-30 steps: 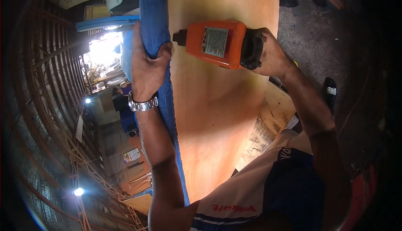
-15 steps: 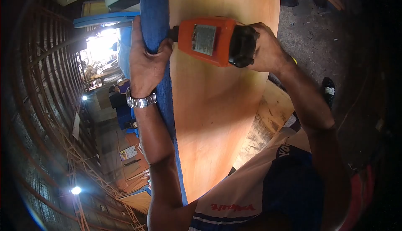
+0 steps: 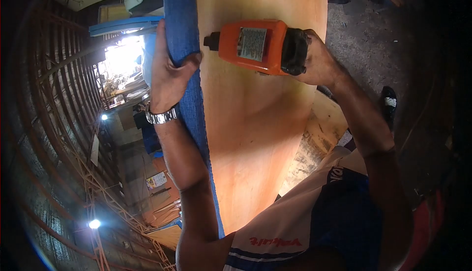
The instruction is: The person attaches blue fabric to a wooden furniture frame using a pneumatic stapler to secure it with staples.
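An orange staple gun with a black nose and a pale label is in my right hand, which is wrapped around its far end. Its nose points left, just short of the fabric's edge, over a pale wooden panel. Blue fabric is folded over the panel's left edge. My left hand, below a metal watch, grips this covered edge, its thumb bent over the fabric and its fingers along the outer side. Part of the right hand's fingers is hidden behind the staple gun.
Light blue strips stick out left of the panel. A stained board lies beneath its right side, above a dark floor with a shoe on it. Roof trusses and lamps show at far left.
The staple gun has moved right, its nose drawing away from the fabric's edge. My left hand stays on the covered edge, its thumb slightly lower.
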### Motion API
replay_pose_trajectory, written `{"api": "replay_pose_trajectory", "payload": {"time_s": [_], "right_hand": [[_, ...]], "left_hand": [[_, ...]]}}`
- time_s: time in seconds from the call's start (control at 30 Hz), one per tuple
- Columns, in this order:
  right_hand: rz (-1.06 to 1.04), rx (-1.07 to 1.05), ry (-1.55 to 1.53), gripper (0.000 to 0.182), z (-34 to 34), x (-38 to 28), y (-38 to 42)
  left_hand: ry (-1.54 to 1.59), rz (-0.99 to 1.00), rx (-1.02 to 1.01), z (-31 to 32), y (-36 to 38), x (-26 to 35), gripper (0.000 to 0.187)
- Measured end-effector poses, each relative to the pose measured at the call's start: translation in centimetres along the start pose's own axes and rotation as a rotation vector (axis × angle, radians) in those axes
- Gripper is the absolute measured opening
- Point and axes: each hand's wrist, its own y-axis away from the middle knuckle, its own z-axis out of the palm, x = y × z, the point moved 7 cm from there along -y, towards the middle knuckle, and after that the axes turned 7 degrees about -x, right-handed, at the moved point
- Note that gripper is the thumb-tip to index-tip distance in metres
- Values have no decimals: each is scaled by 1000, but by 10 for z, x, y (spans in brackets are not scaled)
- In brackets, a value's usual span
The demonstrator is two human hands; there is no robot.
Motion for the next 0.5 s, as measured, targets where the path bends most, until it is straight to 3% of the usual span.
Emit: {"api": "replay_pose_trajectory", "payload": {"time_s": [0.27, 0.43, 0.5], "right_hand": [[19, -125, 115, 20, 9, 2, -3], [56, -24, -24, 23, 5, -4, -10], [-2, -2, 57, 25, 3, -15, -11]], "left_hand": [[-105, 114, 25, 4, 0, 13, 87], [-151, 58, 11, 1, 1, 9, 89], [-142, 170, 7, 2, -1, 13, 90]]}}
